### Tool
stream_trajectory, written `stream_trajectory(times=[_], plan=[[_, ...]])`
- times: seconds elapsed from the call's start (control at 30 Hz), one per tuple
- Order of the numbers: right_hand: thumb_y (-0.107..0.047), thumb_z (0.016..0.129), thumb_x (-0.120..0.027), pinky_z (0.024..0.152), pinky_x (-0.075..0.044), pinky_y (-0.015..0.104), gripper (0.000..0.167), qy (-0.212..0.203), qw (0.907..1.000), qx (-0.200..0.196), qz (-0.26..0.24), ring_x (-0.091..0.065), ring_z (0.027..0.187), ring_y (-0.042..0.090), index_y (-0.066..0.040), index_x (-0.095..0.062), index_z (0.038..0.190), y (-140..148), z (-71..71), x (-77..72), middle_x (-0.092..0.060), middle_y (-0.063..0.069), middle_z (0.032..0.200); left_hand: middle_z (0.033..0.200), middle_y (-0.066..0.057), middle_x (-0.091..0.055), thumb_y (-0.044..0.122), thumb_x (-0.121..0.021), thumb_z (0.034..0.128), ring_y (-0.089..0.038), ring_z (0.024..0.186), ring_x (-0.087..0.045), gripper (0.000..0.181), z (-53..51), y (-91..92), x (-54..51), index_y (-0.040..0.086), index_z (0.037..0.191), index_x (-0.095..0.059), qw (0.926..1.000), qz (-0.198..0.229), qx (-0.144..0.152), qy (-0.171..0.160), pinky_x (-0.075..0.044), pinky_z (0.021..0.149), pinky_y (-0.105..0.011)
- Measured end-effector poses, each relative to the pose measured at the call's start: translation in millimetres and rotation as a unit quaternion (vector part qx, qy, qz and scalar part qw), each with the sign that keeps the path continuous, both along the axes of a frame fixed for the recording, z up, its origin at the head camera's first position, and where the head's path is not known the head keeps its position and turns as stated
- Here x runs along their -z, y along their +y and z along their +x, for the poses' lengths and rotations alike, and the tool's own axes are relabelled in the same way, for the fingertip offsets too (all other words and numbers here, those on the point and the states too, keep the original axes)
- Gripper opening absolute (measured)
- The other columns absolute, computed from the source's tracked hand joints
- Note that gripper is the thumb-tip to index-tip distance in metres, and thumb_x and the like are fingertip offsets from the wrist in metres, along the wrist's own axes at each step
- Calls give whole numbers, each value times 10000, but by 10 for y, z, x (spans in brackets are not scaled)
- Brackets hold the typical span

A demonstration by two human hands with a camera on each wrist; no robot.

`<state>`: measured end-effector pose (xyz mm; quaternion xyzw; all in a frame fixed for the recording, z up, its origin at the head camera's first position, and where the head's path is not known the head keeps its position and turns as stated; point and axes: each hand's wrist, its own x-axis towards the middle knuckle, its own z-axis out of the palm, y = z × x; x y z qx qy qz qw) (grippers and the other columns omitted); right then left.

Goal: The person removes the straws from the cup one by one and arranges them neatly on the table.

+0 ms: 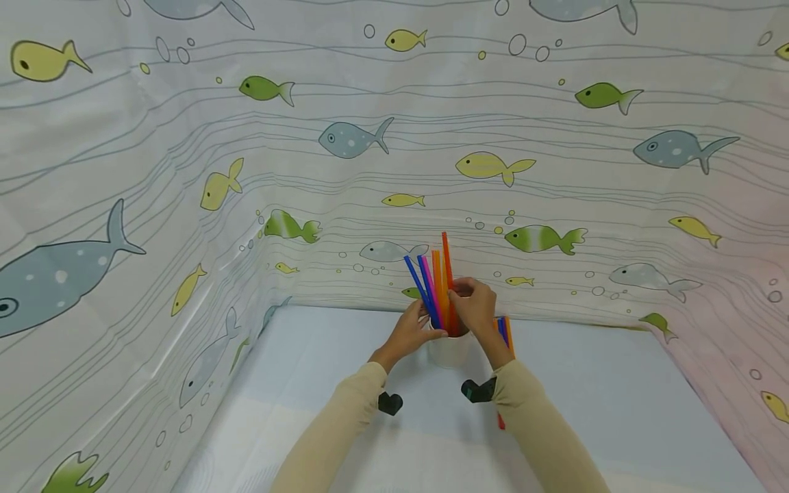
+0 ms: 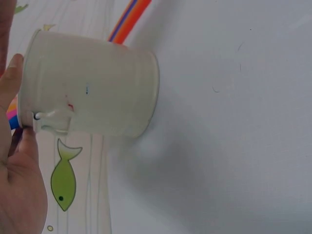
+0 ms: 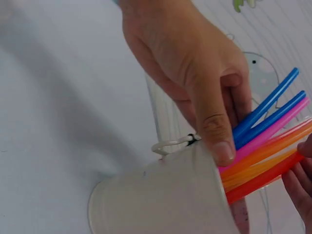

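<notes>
A small white bucket stands on the table with plastic straws rising from it. Blue straws, a pink straw and orange straws lean to the left side. My left hand grips the bucket's rim, thumb on the near side and fingers round the far left. A red straw, the tallest, is pinched by my right hand above the rim, its lower part inside the bucket. The bucket's wire handle shows in the right wrist view.
More straws, orange, blue and red, lie on the table right of the bucket, partly hidden under my right forearm. A fish-patterned sheet surrounds the white table at the back and sides.
</notes>
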<state>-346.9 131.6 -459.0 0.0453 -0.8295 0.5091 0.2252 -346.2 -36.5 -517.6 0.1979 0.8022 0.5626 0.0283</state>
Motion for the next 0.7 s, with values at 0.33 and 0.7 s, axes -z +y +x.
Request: stream_trajectory(times=[0.33, 0.7], plan=[[-122, 872, -746, 809, -581, 348, 215, 420, 9989, 103, -187, -685, 867, 220, -36, -717, 1066, 106, 29, -407, -724, 90, 955, 1409, -66, -476, 211, -823, 784, -194, 1292, -492, 869, 5, -2, 3, 127, 1489, -323, 9999, -132, -43, -44, -435, 1022, -282], [-129, 860, -757, 760, -565, 218, 226, 809, 9960, 325, -190, -681, 867, 185, -42, -728, 1066, 415, 12, -762, -727, 80, 963, 1401, -71, -477, 204, -819, 789, -203, 1293, -489, 847, -7, 1, 1, 121, 1478, -333, 9999, -115, -40, 14, -431, 1028, -287]])
